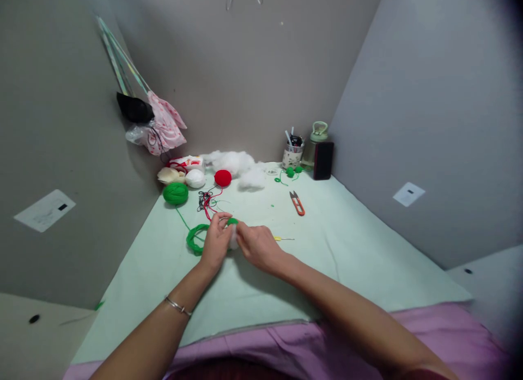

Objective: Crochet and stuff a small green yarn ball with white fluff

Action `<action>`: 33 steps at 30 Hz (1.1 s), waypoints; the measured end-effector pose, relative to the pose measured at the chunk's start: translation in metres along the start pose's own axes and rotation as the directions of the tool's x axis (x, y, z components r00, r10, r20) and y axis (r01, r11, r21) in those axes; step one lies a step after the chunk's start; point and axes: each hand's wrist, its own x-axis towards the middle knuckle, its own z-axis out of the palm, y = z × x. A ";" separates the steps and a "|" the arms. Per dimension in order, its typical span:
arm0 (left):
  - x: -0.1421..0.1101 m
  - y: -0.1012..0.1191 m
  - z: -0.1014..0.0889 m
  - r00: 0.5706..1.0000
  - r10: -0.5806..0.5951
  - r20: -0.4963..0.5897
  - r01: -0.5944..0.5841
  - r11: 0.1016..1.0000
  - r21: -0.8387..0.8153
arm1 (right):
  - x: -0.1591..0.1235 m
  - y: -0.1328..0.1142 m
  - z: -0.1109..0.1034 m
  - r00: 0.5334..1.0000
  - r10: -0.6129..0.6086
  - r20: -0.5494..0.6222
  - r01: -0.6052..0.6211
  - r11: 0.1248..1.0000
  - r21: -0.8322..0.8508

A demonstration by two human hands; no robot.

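Observation:
Over the middle of the table, my left hand [216, 242] is closed around a small green yarn piece [232, 221]. My right hand [260, 247] meets it from the other side, its fingers pinched on white stuffing [234, 238] at the piece. Fingers cover most of the green piece, so its full shape is hidden. Partly behind my left hand lies a green yarn ring [191, 239], looped or braided. A crochet hook [278, 239] with a yellow handle lies just beyond my right hand. From the green yarn ball [175, 193] a strand runs down toward the ring.
Farther back are a red yarn ball [223, 178], a white yarn ball [195, 178], tangled dark thread [205, 200] and a heap of fluffy stuffing [235, 163]. Orange thread snips [298, 203] lie to the right. A pen cup [292, 157], bottle [319, 132] and dark phone-like slab [323, 161] stand by the wall.

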 end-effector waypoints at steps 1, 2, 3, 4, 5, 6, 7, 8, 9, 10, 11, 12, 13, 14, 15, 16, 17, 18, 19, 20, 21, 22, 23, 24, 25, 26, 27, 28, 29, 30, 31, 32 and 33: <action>0.000 0.000 0.000 1.000 -0.003 0.003 0.003 1.000 -0.008 | 0.002 0.001 0.000 1.000 0.011 -0.020 -0.010 0.999 0.037; 0.000 -0.001 -0.001 1.000 -0.007 0.010 0.007 1.000 -0.015 | 0.003 0.003 -0.001 0.999 0.022 -0.038 -0.019 0.997 0.076; 0.000 0.000 -0.002 1.000 -0.009 0.020 0.009 1.000 -0.021 | 0.005 0.005 -0.002 0.998 0.034 -0.051 -0.028 0.993 0.114; -0.001 0.000 -0.003 0.999 -0.011 0.030 0.011 1.000 -0.027 | 0.007 0.007 -0.002 0.997 0.045 -0.059 -0.036 0.988 0.148; -0.002 0.001 -0.004 0.999 -0.012 0.041 0.013 0.999 -0.032 | 0.009 0.009 -0.002 0.996 0.057 -0.064 -0.045 0.983 0.177; -0.003 0.002 -0.004 0.998 -0.015 0.053 0.016 0.999 -0.037 | 0.010 0.011 -0.003 0.995 0.068 -0.069 -0.053 0.978 0.200; -0.004 0.003 -0.004 0.998 -0.018 0.066 0.021 0.999 -0.040 | 0.011 0.013 -0.003 0.994 0.080 -0.074 -0.062 0.974 0.217; -0.006 0.004 -0.004 0.996 -0.023 0.081 0.026 0.999 -0.043 | 0.011 0.014 -0.003 0.993 0.090 -0.081 -0.069 0.971 0.228; -0.006 0.006 -0.003 0.995 -0.027 0.097 0.032 0.998 -0.046 | 0.011 0.015 -0.004 0.991 0.097 -0.088 -0.074 0.970 0.233; -0.007 0.007 -0.003 0.993 -0.033 0.115 0.038 0.998 -0.048 | 0.010 0.015 -0.005 0.990 0.102 -0.096 -0.077 0.970 0.233; -0.007 0.008 -0.002 0.990 -0.038 0.132 0.045 0.998 -0.051 | 0.010 0.015 -0.006 0.989 0.105 -0.103 -0.079 0.971 0.227; -0.007 0.010 -0.002 0.988 -0.043 0.146 0.051 0.997 -0.052 | 0.008 0.014 -0.007 0.989 0.104 -0.109 -0.078 0.973 0.217; -0.006 0.011 -0.002 0.987 -0.047 0.154 0.055 0.997 -0.053 | 0.007 0.013 -0.008 0.989 0.099 -0.112 -0.075 0.976 0.203; -0.006 0.011 -0.002 0.987 -0.049 0.156 0.058 0.997 -0.053 | 0.006 0.011 -0.009 0.990 0.091 -0.111 -0.069 0.980 0.186; -0.005 0.012 -0.002 0.987 -0.050 0.152 0.059 0.997 -0.052 | 0.004 0.010 -0.009 0.991 0.079 -0.105 -0.060 0.984 0.168; -0.004 0.012 -0.003 0.988 -0.050 0.146 0.057 0.997 -0.048 | 0.003 0.008 -0.009 0.993 0.065 -0.096 -0.050 0.987 0.151; -0.003 0.012 -0.003 0.989 -0.049 0.137 0.055 0.998 -0.044 | 0.002 0.007 -0.009 0.995 0.051 -0.084 -0.039 0.990 0.136; -0.002 0.011 -0.003 0.991 -0.048 0.129 0.053 0.998 -0.038 | 0.001 0.006 -0.008 0.997 0.038 -0.072 -0.029 0.992 0.125; -0.002 0.011 -0.003 0.992 -0.046 0.117 0.050 0.998 -0.033 | 0.001 0.005 -0.007 0.998 0.028 -0.060 -0.020 0.993 0.119; -0.001 0.010 -0.002 0.994 -0.043 0.102 0.046 0.999 -0.028 | 0.000 0.004 -0.006 0.999 0.019 -0.051 -0.013 0.993 0.118; -0.001 0.009 -0.001 0.996 -0.037 0.083 0.039 0.999 -0.024 | -0.001 0.002 -0.005 0.999 0.011 -0.043 -0.005 0.993 0.121; -0.001 0.008 0.000 0.998 -0.030 0.061 0.032 0.999 -0.021 | -0.002 0.001 -0.005 0.999 0.003 -0.038 0.002 0.992 0.129; -0.002 0.006 0.001 0.999 -0.023 0.038 0.024 1.000 -0.017 | -0.002 0.000 -0.004 0.999 -0.004 -0.036 0.009 0.990 0.140; -0.002 0.005 0.002 1.000 -0.019 0.016 0.019 1.000 -0.014 | -0.003 -0.001 -0.004 0.999 -0.009 -0.036 0.014 0.988 0.154; -0.002 0.004 0.003 1.000 -0.020 0.000 0.020 1.000 -0.010 | -0.003 -0.002 -0.003 0.999 -0.011 -0.040 0.017 0.985 0.169; -0.002 0.004 0.002 1.000 -0.028 -0.009 0.028 1.000 -0.007 | -0.003 -0.003 -0.003 0.999 -0.009 -0.046 0.017 0.983 0.185; -0.002 0.003 0.002 0.999 -0.042 -0.013 0.042 0.999 -0.004 | -0.003 -0.004 -0.003 0.998 -0.002 -0.055 0.013 0.979 0.203; -0.003 0.002 0.001 0.998 -0.061 -0.013 0.061 0.998 -0.003 | -0.003 -0.004 -0.003 0.998 0.007 -0.064 0.007 0.975 0.222; -0.002 0.002 0.000 0.996 -0.083 -0.012 0.083 0.997 -0.003 | -0.002 -0.004 -0.003 0.997 0.017 -0.073 0.001 0.970 0.243; -0.002 0.001 -0.001 0.995 -0.103 -0.011 0.103 0.995 -0.006 | -0.001 -0.003 -0.003 0.996 0.027 -0.081 -0.004 0.964 0.265; -0.002 0.001 -0.002 0.993 -0.121 -0.012 0.121 0.993 -0.011 | -0.001 -0.002 -0.003 0.996 0.035 -0.088 -0.008 0.958 0.288; -0.002 0.001 -0.002 0.991 -0.134 -0.014 0.133 0.991 -0.018 | 0.000 0.000 -0.003 0.995 0.041 -0.093 -0.010 0.950 0.311; -0.003 0.001 -0.003 0.990 -0.142 -0.017 0.142 0.990 -0.026 | 0.001 0.001 -0.003 0.994 0.045 -0.098 -0.010 0.943 0.333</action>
